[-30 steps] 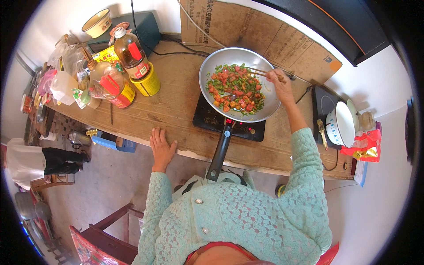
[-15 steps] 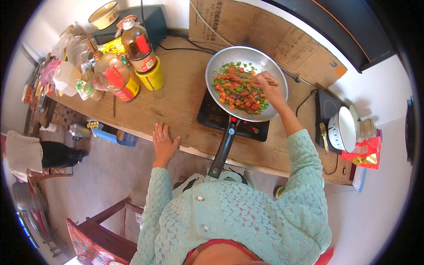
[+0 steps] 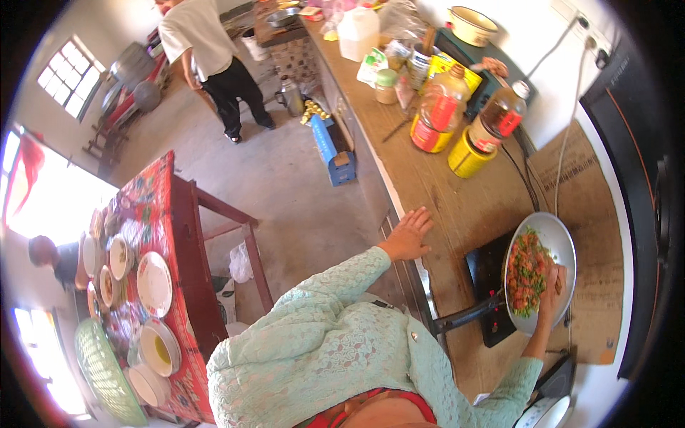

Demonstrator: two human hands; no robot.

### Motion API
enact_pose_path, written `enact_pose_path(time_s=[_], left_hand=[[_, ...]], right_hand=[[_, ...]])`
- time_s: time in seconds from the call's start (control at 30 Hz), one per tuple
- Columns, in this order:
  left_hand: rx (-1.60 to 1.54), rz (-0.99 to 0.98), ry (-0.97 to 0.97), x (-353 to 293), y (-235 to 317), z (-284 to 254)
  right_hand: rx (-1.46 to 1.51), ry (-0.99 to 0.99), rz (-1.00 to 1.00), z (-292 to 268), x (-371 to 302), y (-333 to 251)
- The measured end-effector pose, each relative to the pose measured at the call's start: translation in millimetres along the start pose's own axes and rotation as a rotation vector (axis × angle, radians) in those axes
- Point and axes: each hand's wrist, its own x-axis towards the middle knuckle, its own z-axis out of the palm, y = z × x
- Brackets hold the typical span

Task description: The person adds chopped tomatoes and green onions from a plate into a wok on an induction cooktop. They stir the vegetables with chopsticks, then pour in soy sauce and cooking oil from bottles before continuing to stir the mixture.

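My right hand [image 3: 549, 291] is closed around wooden chopsticks [image 3: 561, 277], over the grey frying pan [image 3: 560, 239]. Inside the pan lies a mix of red diced pieces and chopped greens [image 3: 526, 274]. Under the pan is a black induction cooker [image 3: 484, 265], and the pan's black handle [image 3: 467, 315] points toward my body. My left hand [image 3: 408, 235] rests on the table's front edge with its fingers spread, holding nothing. The chopstick tips are hidden by my hand and the food.
Oil bottle [image 3: 437, 110], dark sauce bottle [image 3: 499, 118] and yellow tin [image 3: 469, 153] stand farther along the wooden table [image 3: 457, 214]. Cardboard [image 3: 592, 178] lines the wall. A red-covered table [image 3: 187, 314] with bowls stands behind at left. Another person [image 3: 203, 43] stands across the room.
The view has swung left, bringing the bowl-laden table and the standing person farther into sight. My right hand stays at the pan; my left hand stays on the table edge.
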Motion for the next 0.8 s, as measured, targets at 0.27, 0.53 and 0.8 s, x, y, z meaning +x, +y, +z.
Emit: enact_pose_path(time_s=[0.27,0.53,0.8], left_hand=[[-0.022,0.008,0.028,0.5,-3.0,-6.8],[-0.079,0.013,-0.007,-1.3,-7.6,-10.6],[-0.101,0.013,-0.088,-0.4,-8.9,-5.6]], right_hand=[[0.231,0.084,0.037,28.9,6.9,-33.2],[0.122,0.236,0.275,-5.8,-7.7,35.3],[0.001,0.155,0.102,-10.8,6.8,71.6]])
